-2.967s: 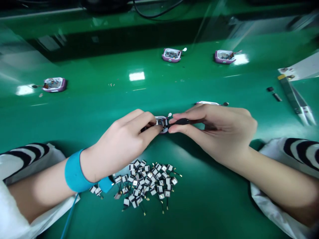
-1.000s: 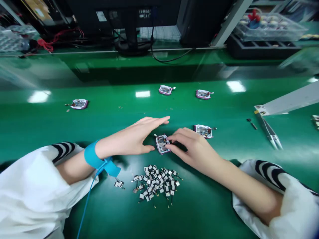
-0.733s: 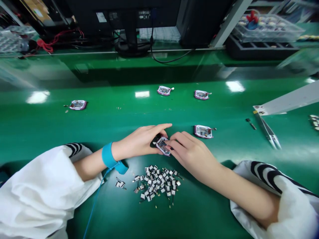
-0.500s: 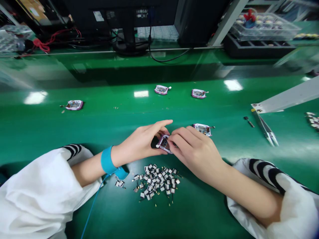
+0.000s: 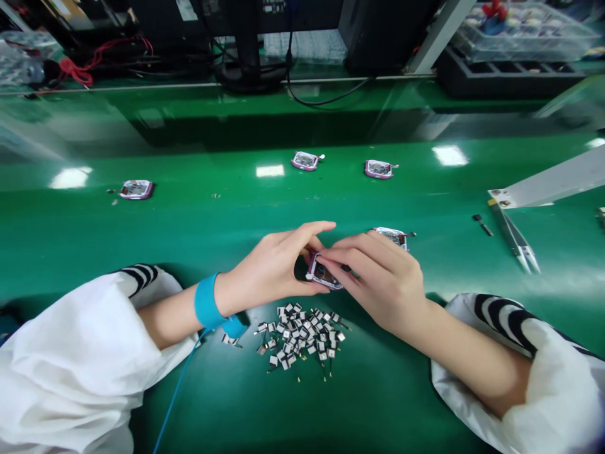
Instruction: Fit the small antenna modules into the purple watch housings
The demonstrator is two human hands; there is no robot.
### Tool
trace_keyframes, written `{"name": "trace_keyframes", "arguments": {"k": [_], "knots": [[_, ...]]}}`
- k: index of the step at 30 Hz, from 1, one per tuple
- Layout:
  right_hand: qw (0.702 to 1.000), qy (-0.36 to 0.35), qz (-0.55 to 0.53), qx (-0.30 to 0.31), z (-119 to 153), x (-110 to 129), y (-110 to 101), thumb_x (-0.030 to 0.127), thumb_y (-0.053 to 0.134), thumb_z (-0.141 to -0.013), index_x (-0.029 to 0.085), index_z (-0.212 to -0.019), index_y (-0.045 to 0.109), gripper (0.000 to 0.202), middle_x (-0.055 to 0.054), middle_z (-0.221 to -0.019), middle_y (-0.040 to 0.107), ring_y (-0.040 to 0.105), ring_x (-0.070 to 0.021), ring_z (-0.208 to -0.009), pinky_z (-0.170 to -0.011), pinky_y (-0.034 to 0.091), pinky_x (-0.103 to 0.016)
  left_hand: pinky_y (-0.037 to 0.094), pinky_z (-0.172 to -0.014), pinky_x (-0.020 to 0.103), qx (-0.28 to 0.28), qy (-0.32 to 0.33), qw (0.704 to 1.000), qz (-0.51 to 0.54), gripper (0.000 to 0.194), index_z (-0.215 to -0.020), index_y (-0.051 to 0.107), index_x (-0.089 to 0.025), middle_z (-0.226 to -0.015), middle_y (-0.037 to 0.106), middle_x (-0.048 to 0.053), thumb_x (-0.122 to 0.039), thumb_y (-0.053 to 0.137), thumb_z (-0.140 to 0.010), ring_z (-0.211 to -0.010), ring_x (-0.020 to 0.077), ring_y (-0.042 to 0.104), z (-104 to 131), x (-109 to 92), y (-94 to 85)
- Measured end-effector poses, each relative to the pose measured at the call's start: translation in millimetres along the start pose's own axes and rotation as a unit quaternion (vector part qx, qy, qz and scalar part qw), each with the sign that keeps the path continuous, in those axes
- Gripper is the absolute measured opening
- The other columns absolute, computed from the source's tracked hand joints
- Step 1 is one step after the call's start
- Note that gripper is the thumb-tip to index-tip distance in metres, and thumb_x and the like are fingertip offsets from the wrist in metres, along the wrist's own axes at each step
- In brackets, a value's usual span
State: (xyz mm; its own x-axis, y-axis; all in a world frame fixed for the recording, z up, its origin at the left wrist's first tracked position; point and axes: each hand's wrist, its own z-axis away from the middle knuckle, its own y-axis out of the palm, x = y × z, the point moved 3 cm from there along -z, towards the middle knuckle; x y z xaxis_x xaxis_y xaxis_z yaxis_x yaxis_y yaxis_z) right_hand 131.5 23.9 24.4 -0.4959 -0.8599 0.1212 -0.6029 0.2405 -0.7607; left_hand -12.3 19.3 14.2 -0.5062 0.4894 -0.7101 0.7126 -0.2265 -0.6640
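Between the thumb and fingers of my left hand sits a small purple-rimmed watch case, its open side with electronics facing up. The fingers of my right hand are pinched together over that case and touch its inside. A small dark bit shows beside those fingertips; what they grip is mostly hidden. Just beyond the right knuckles lies another open watch case, partly covered by the hand. Below both hands is a pile of small silver parts with short black leads.
Further open watch cases lie across the green bench: one at left, two at the back. Tweezers and a small black part lie right, near a white bar. A blue wrist strap trails a cord.
The view has shifted slightly. My right fingers have changed their position on the watch case, with the index finger now stretched toward its far edge. My left hand keeps its hold.
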Motion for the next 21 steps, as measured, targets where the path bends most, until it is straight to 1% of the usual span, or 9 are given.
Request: {"name": "trace_keyframes", "arguments": {"k": [3,6,8,11,12,16,19,21], "knots": [[0.999,0.044,-0.025,0.017,-0.7,-2.0,-0.6,0.005,0.054,-0.075,0.013,-0.082,0.062,0.013,-0.004,-0.081,0.065,0.056,-0.0097,-0.068,-0.062,0.048,-0.022,0.049,-0.074,0.021,-0.021,-0.017,0.999,-0.035,0.066,-0.119,0.036,-0.019,-0.093,0.061,-0.001,-0.028,0.071,-0.065,-0.083,0.0112,0.060,0.4,-1.6,-0.1],[0.999,0.044,0.008,0.027,-1.8,-2.2,-1.5,0.005,0.050,-0.077,0.012,-0.082,0.063,0.016,-0.005,-0.080,0.065,0.058,-0.0118,-0.068,-0.059,0.048,-0.025,0.048,-0.071,0.020,-0.043,-0.019,0.996,-0.071,0.062,-0.116,0.037,-0.018,-0.092,0.062,-0.001,-0.027,0.071,-0.064,-0.080,0.0107,0.061,1.1,-3.1,-0.5],[0.998,0.054,0.010,0.030,-2.4,-3.1,-1.8,0.006,0.052,-0.076,0.012,-0.081,0.062,0.013,-0.004,-0.079,0.065,0.058,-0.0124,-0.069,-0.060,0.049,-0.026,0.048,-0.070,0.019,-0.059,-0.014,0.995,-0.083,0.061,-0.114,0.038,-0.018,-0.091,0.062,-0.002,-0.026,0.072,-0.064,-0.078,0.0103,0.061,2.0,-3.8,-1.0],[0.993,0.093,-0.060,0.037,-3.7,-6.1,-1.9,0.008,0.056,-0.076,0.014,-0.080,0.060,0.009,-0.002,-0.080,0.065,0.058,-0.0101,-0.073,-0.065,0.049,-0.024,0.050,-0.070,0.018,-0.076,-0.016,0.996,-0.052,0.059,-0.112,0.039,-0.019,-0.091,0.063,-0.002,-0.028,0.073,-0.063,-0.077,0.0094,0.061,3.3,-3.7,-1.9],[0.989,0.109,-0.092,0.034,-4.2,-7.3,-2.0,0.010,0.056,-0.076,0.015,-0.079,0.060,0.007,-0.002,-0.080,0.064,0.058,-0.0092,-0.074,-0.064,0.048,-0.023,0.050,-0.071,0.018,-0.083,-0.017,0.996,-0.034,0.059,-0.111,0.040,-0.020,-0.091,0.063,-0.002,-0.028,0.073,-0.063,-0.078,0.0094,0.062,3.6,-3.6,-2.2],[0.964,0.184,-0.192,0.009,-5.4,-13.4,-0.6,0.015,0.060,-0.074,0.018,-0.075,0.061,0.004,-0.001,-0.078,0.059,0.055,-0.0080,-0.072,-0.051,0.042,-0.021,0.052,-0.076,0.019,-0.110,-0.010,0.993,0.030,0.058,-0.111,0.041,-0.021,-0.090,0.063,-0.003,-0.029,0.073,-0.063,-0.081,0.0099,0.063,4.4,-4.8,-3.3],[0.943,0.220,-0.248,-0.002,-4.3,-17.0,3.2,0.015,0.062,-0.072,0.019,-0.074,0.062,0.005,0.000,-0.075,0.055,0.053,-0.0076,-0.070,-0.048,0.039,-0.020,0.053,-0.078,0.019,-0.120,-0.009,0.991,0.050,0.057,-0.109,0.042,-0.021,-0.090,0.063,-0.003,-0.028,0.074,-0.062,-0.083,0.0101,0.063,4.5,-5.1,-3.5],[0.935,0.232,-0.267,-0.005,-2.9,-18.2,5.9,0.015,0.063,-0.071,0.018,-0.073,0.062,0.004,0.000,-0.074,0.054,0.052,-0.0070,-0.068,-0.047,0.038,-0.019,0.053,-0.079,0.017,-0.124,-0.007,0.991,0.059,0.055,-0.107,0.043,-0.020,-0.091,0.064,-0.002,-0.028,0.074,-0.062,-0.084,0.0095,0.063,4.6,-5.0,-3.8]]}}
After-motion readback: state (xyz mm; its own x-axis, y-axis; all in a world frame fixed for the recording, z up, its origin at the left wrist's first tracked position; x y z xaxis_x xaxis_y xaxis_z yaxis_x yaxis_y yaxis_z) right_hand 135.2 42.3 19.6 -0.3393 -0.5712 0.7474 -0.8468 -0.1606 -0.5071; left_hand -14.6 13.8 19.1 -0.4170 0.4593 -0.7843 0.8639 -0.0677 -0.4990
